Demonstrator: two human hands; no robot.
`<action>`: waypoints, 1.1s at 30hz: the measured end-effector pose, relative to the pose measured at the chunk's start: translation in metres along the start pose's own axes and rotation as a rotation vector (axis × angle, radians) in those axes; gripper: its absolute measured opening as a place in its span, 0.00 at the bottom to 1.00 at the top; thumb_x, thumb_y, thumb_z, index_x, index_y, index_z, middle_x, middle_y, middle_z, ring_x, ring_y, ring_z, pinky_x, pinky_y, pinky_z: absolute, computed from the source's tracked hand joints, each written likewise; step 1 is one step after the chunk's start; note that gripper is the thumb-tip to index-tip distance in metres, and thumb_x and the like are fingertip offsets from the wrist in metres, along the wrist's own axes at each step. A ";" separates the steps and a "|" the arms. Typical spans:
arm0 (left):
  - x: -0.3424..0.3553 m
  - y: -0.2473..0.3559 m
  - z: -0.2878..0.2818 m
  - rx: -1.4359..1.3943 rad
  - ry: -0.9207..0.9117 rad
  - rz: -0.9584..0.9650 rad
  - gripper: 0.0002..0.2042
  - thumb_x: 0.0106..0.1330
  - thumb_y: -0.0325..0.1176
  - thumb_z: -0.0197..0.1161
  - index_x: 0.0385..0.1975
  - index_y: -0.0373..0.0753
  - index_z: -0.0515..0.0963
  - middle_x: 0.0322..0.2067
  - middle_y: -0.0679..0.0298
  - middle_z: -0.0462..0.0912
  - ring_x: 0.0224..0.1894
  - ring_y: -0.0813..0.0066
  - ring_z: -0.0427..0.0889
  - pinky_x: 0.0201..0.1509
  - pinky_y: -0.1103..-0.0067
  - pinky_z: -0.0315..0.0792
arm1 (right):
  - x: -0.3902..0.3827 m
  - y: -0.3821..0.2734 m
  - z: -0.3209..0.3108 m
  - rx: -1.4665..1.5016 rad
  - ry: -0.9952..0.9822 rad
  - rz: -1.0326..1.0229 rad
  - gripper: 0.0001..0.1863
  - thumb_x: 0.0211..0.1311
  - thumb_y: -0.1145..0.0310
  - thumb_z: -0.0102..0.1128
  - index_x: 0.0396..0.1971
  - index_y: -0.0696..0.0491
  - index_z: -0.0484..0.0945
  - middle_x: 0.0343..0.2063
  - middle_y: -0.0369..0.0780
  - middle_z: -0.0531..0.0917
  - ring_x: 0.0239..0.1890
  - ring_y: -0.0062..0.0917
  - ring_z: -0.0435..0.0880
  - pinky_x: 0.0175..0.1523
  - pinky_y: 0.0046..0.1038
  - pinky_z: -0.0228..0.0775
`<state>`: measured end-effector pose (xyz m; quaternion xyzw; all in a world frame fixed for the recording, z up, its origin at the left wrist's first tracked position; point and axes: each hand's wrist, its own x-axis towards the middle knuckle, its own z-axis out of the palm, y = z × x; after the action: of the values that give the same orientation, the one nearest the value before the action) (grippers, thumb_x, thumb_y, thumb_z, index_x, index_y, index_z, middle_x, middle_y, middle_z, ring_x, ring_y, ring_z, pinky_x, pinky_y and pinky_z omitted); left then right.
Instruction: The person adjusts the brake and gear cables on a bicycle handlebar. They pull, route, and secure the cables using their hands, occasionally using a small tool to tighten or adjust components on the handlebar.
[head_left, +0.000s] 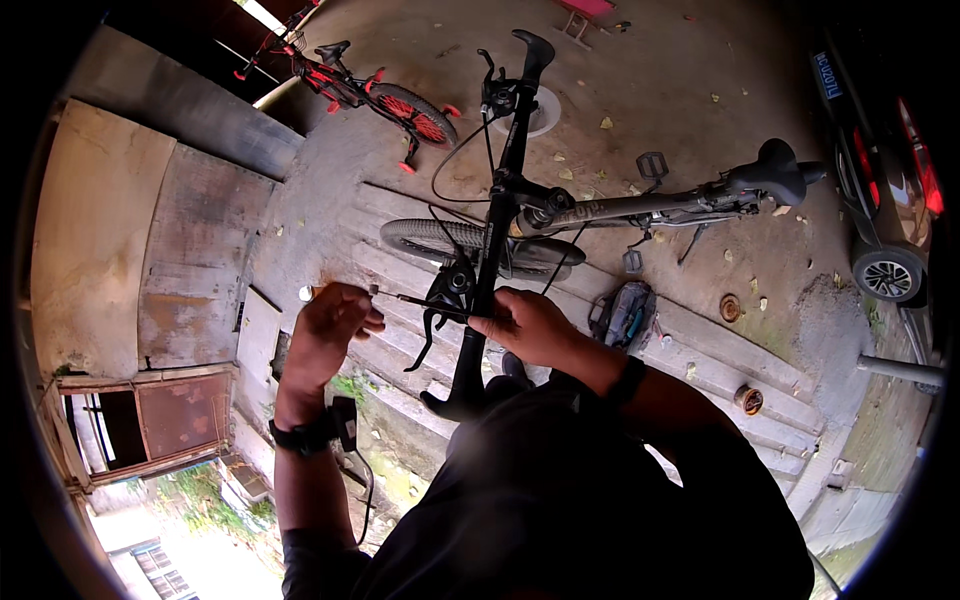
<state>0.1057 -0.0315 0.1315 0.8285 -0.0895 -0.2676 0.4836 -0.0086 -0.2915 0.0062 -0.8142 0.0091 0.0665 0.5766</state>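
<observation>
A black bicycle handlebar (512,140) runs upright through the middle of the view. My right hand (525,325) is closed at its lower half, thumb beside the brake and shifter housing (455,280). A thin cable with a metal end (400,297) sticks out leftward from that housing. My left hand (330,330) is just left of the cable's end, fingers curled; what they hold, if anything, is too small to make out. A black brake lever (425,340) hangs below the housing. The bicycle's frame (630,208) extends right to the saddle (765,175), with its tire (410,235) behind the bar.
A red-black bicycle (410,110) stands at back left. A car (880,220) is at right. A bag (625,315) and two round tins (748,398) sit on concrete steps (720,350). Wooden boards (100,230) line the left, beside a rusty hatch (180,420).
</observation>
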 end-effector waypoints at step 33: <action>0.208 0.025 0.085 0.014 -0.518 -0.003 0.11 0.68 0.29 0.54 0.47 0.32 0.71 0.33 0.58 0.81 0.36 0.71 0.83 0.39 0.78 0.74 | -0.013 -0.029 0.006 0.107 0.150 0.221 0.18 0.60 0.51 0.66 0.38 0.50 0.83 0.27 0.44 0.82 0.30 0.39 0.83 0.35 0.37 0.71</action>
<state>0.2380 -0.1932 0.0455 0.7357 -0.2108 -0.4711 0.4386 -0.0200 -0.2769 0.0328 -0.7791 0.1453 0.0680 0.6060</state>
